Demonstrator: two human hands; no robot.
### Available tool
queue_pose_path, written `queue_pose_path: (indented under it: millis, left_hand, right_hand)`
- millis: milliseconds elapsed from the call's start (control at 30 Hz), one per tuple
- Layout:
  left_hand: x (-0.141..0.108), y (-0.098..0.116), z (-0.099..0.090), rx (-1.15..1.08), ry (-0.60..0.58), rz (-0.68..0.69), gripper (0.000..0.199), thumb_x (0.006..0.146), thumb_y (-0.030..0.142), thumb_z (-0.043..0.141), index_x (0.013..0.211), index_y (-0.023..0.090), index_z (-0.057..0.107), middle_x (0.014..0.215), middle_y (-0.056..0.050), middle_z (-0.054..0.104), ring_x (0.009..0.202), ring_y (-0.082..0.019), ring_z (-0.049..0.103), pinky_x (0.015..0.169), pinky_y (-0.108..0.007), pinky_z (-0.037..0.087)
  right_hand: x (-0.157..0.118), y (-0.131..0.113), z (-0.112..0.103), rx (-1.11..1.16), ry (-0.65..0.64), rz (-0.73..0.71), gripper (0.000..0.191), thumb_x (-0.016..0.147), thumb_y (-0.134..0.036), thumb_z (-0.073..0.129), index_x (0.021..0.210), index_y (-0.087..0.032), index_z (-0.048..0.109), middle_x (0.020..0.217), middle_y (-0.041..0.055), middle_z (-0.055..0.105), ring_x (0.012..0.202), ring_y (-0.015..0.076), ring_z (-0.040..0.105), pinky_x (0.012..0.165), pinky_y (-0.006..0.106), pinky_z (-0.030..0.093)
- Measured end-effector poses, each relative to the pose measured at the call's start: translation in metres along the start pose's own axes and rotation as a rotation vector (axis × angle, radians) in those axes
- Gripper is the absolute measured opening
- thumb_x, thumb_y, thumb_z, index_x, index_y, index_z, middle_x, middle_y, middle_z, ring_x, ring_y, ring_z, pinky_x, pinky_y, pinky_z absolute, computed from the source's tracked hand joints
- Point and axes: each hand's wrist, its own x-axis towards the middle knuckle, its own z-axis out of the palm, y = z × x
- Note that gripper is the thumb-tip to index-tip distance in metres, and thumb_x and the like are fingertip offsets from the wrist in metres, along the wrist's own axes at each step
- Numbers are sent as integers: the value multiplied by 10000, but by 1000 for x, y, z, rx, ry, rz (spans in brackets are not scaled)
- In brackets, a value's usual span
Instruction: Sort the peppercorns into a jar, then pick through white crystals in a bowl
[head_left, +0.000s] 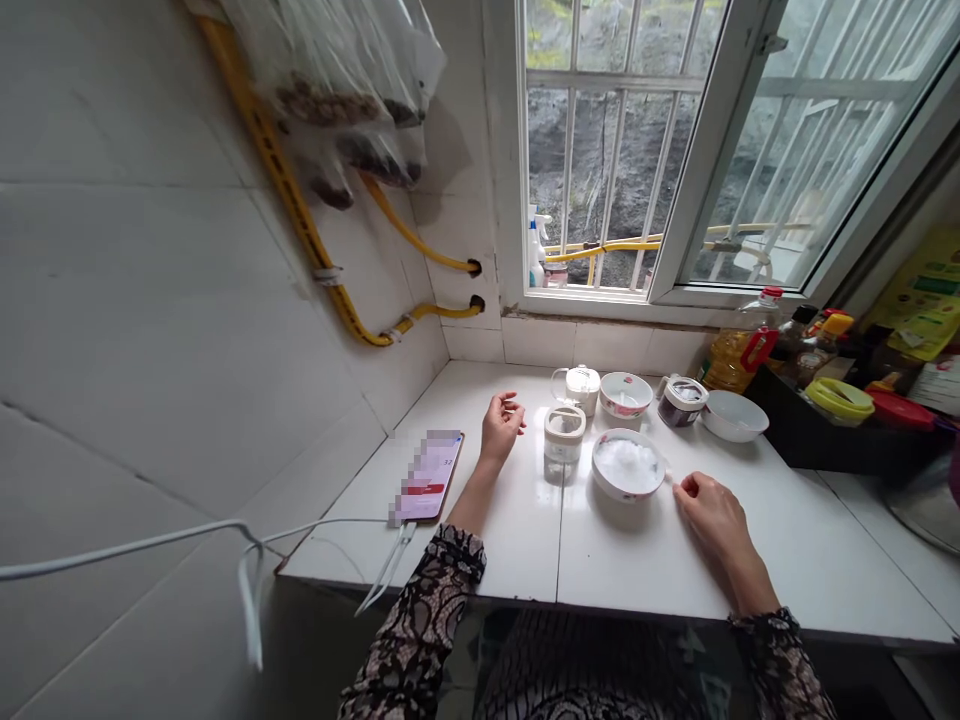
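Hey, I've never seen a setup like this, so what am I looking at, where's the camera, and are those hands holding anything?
There's no machine here, just a person's two bare hands. The one picture comes from a camera worn on the head, looking forward and down. On the white countertop, a bowl holds a white substance. A clear lidded jar stands left of it, with more jars and bowls behind. A phone lies at the far left. The left hand is near the clear jar, holding nothing I can see. The right hand is beside the bowl's rim; I can't tell whether its fingertips pinch something small.
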Motion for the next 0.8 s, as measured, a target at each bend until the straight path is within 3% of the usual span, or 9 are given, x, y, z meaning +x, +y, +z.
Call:
queue_pose_path:
  millis: [133, 233, 367, 467, 533, 700, 800]
  left_hand:
    - [-3, -1, -1, 71, -17, 47, 285, 808, 381, 554, 983, 158, 586, 538, 56, 553, 469, -114, 549, 485, -212, 459]
    - [-5, -1, -1, 136, 5, 108, 227, 850, 326, 513, 972, 159, 606, 486, 72, 489, 456, -113, 508, 501, -214, 442]
    - [-10, 3, 0, 213, 69, 250, 281, 856, 194, 492, 1124, 183, 578, 738, 13, 592, 634, -120, 570, 620, -236, 494]
    - [-16, 6, 3, 248, 84, 371, 334, 847, 121, 445, 1149, 191, 569, 975, -53, 595, 783, -141, 598, 652, -260, 536]
    - [-19, 8, 5, 259, 62, 443, 371, 830, 81, 400, 1142, 196, 567, 1062, -72, 571, 812, -145, 604, 618, -266, 562]
    - [-30, 16, 10, 314, -36, 648, 445, 759, -3, 389, 1097, 204, 591, 1101, -68, 585, 1029, -180, 605, 727, -300, 615]
    - [-40, 26, 12, 467, -70, 883, 391, 808, -11, 421, 1083, 206, 595, 1051, -65, 624, 960, -176, 638, 722, -285, 601]
  right_hand:
    - [12, 13, -7, 202, 152, -82, 236, 792, -413, 553, 650, -225, 561, 671, 60, 680, 611, 204, 611, 577, 295, 401]
    - [26, 6, -21, 499, 209, -134, 329, 780, -538, 592, 707, -217, 581, 601, 34, 653, 569, 191, 607, 558, 292, 445]
    - [50, -22, -32, 924, 200, -268, 425, 673, -607, 729, 723, -201, 612, 525, -27, 547, 462, 122, 476, 445, 256, 412]
    - [64, -39, -25, 1142, 169, -251, 426, 613, -574, 783, 723, -184, 652, 545, -33, 544, 443, 91, 412, 402, 241, 373]
    - [68, -43, -16, 1174, 163, -245, 417, 653, -577, 746, 738, -177, 666, 514, -43, 511, 441, 90, 409, 412, 242, 383]
    - [65, -34, -7, 1291, 78, -223, 370, 681, -491, 757, 873, -192, 653, 571, -42, 578, 491, 106, 510, 500, 265, 472]
    - [62, -26, -11, 1351, 16, -188, 374, 644, -472, 804, 849, -193, 662, 603, -26, 629, 521, 112, 546, 537, 274, 492]
